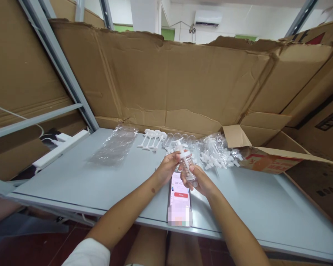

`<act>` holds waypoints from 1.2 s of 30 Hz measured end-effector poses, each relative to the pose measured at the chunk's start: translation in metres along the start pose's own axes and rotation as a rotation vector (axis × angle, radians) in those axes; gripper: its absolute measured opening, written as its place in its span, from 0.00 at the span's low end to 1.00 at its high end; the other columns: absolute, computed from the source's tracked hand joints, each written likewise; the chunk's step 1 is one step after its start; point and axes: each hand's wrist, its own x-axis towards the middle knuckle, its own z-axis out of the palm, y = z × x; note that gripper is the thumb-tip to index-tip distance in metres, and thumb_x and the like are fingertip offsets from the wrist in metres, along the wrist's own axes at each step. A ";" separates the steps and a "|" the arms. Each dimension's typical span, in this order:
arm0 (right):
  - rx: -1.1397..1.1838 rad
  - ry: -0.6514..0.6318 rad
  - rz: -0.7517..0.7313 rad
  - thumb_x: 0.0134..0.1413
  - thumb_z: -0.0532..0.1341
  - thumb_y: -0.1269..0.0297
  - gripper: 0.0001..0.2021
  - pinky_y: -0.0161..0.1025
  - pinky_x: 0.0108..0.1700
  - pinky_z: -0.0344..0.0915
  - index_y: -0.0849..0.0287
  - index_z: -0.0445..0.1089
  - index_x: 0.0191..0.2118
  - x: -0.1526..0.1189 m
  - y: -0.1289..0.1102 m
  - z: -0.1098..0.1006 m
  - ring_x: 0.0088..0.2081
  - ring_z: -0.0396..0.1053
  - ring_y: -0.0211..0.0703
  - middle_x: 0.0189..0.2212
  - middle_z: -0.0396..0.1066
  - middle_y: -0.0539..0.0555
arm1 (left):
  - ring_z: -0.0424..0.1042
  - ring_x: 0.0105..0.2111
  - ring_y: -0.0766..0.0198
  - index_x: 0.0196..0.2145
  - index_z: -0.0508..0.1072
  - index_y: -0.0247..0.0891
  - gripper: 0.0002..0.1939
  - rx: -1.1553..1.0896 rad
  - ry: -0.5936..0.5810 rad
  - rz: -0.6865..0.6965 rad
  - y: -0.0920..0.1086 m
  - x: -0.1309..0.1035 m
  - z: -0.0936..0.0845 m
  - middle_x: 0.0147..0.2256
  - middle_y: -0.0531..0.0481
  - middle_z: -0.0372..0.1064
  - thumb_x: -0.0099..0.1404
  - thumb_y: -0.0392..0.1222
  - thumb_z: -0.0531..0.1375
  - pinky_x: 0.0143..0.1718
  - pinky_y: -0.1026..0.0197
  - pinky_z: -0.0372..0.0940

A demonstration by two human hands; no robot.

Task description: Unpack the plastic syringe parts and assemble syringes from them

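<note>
Clear ribbed plastic bottle (189, 173) held up in 2 hands above the near middle of the grey table (122, 192), its white stemmed plastic top (181, 147) seated or nearly so.
The left hand (169, 165) pinches near the top, fingers closed; the right hand (199, 180) curls round the bottle's body. This 1 piece looks partly or wholly put together; many loose parts seem left to use. Just below lies a flat, glossy phone (180, 201); beyond, slim white plastic rods with rounded ends (152, 138) at left, clear ringed cylinders (192, 141), and small knobbly white pieces (211, 159) at right. Far left, a thin crinkled clear bag (115, 144); behind, creased brown cardboard (183, 81).
</note>
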 end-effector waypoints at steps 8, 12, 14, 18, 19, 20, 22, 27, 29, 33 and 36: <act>-0.252 0.153 0.040 0.48 0.58 0.51 0.16 0.27 0.11 0.49 0.60 0.61 0.34 -0.005 -0.010 -0.002 0.13 0.56 0.30 0.16 0.63 0.45 | 0.68 0.33 0.61 0.38 0.72 0.33 0.22 -0.033 -0.014 -0.036 0.002 0.000 0.003 0.31 0.46 0.70 0.52 0.53 0.62 0.38 0.60 0.59; -0.183 0.069 0.058 0.48 0.57 0.51 0.18 0.27 0.12 0.50 0.59 0.60 0.39 -0.008 -0.011 -0.005 0.15 0.56 0.30 0.17 0.63 0.46 | 0.68 0.37 0.59 0.42 0.71 0.34 0.25 0.030 -0.036 -0.054 0.006 0.001 -0.002 0.35 0.44 0.71 0.51 0.54 0.62 0.42 0.59 0.58; -0.150 0.052 0.055 0.48 0.57 0.51 0.18 0.26 0.12 0.49 0.59 0.60 0.40 -0.009 -0.012 -0.004 0.15 0.56 0.30 0.17 0.63 0.46 | 0.68 0.39 0.59 0.42 0.71 0.35 0.24 0.057 -0.038 -0.058 0.008 0.001 -0.005 0.38 0.44 0.70 0.51 0.53 0.62 0.43 0.59 0.58; -0.144 0.058 0.052 0.48 0.57 0.52 0.18 0.27 0.12 0.48 0.60 0.60 0.40 -0.009 -0.013 -0.003 0.14 0.55 0.30 0.17 0.63 0.46 | 0.66 0.43 0.57 0.44 0.70 0.36 0.23 0.075 -0.001 -0.057 0.015 0.004 -0.012 0.43 0.44 0.69 0.52 0.49 0.63 0.46 0.59 0.56; -0.150 0.057 0.050 0.48 0.57 0.52 0.18 0.27 0.13 0.48 0.60 0.60 0.40 -0.009 -0.013 -0.003 0.15 0.55 0.30 0.17 0.63 0.46 | 0.66 0.44 0.57 0.45 0.69 0.36 0.23 0.081 0.013 -0.054 0.016 0.004 -0.014 0.43 0.43 0.69 0.53 0.48 0.63 0.47 0.58 0.56; -0.159 0.054 0.050 0.48 0.57 0.52 0.18 0.27 0.13 0.48 0.60 0.60 0.40 -0.009 -0.012 -0.003 0.15 0.55 0.30 0.17 0.63 0.46 | 0.66 0.45 0.56 0.46 0.69 0.36 0.23 0.088 0.024 -0.050 0.018 0.005 -0.016 0.44 0.43 0.68 0.53 0.47 0.62 0.47 0.58 0.56; -0.190 0.049 0.054 0.48 0.57 0.51 0.18 0.27 0.13 0.49 0.60 0.60 0.40 -0.009 -0.011 -0.004 0.15 0.56 0.30 0.18 0.63 0.46 | 0.65 0.46 0.56 0.48 0.66 0.37 0.25 0.099 0.041 -0.044 0.020 0.005 -0.019 0.45 0.42 0.67 0.54 0.45 0.62 0.48 0.57 0.56; -0.271 0.034 0.106 0.48 0.58 0.52 0.19 0.29 0.15 0.52 0.59 0.61 0.42 -0.009 -0.012 -0.004 0.17 0.59 0.32 0.19 0.63 0.46 | 0.68 0.44 0.59 0.58 0.52 0.44 0.37 0.070 0.087 -0.011 0.025 0.007 -0.022 0.42 0.45 0.68 0.53 0.41 0.63 0.47 0.57 0.58; -0.311 0.038 0.133 0.48 0.59 0.53 0.18 0.30 0.18 0.54 0.58 0.62 0.42 -0.011 -0.015 -0.004 0.19 0.60 0.32 0.21 0.65 0.47 | 0.68 0.43 0.61 0.59 0.48 0.46 0.40 0.079 0.159 0.041 0.027 0.008 -0.025 0.41 0.46 0.69 0.52 0.40 0.63 0.46 0.58 0.59; -0.323 0.168 0.065 0.48 0.59 0.53 0.16 0.36 0.29 0.62 0.54 0.66 0.42 -0.012 -0.018 -0.004 0.29 0.67 0.39 0.33 0.70 0.52 | 0.69 0.41 0.63 0.57 0.50 0.48 0.39 0.119 0.320 0.153 0.032 0.011 -0.030 0.38 0.50 0.69 0.51 0.40 0.64 0.43 0.60 0.61; -0.286 0.242 -0.010 0.47 0.60 0.51 0.19 0.40 0.41 0.63 0.52 0.66 0.45 -0.012 -0.016 -0.006 0.43 0.67 0.46 0.43 0.69 0.54 | 0.70 0.38 0.63 0.53 0.57 0.45 0.31 0.169 0.338 0.154 0.033 0.011 -0.030 0.37 0.49 0.69 0.52 0.43 0.63 0.40 0.61 0.62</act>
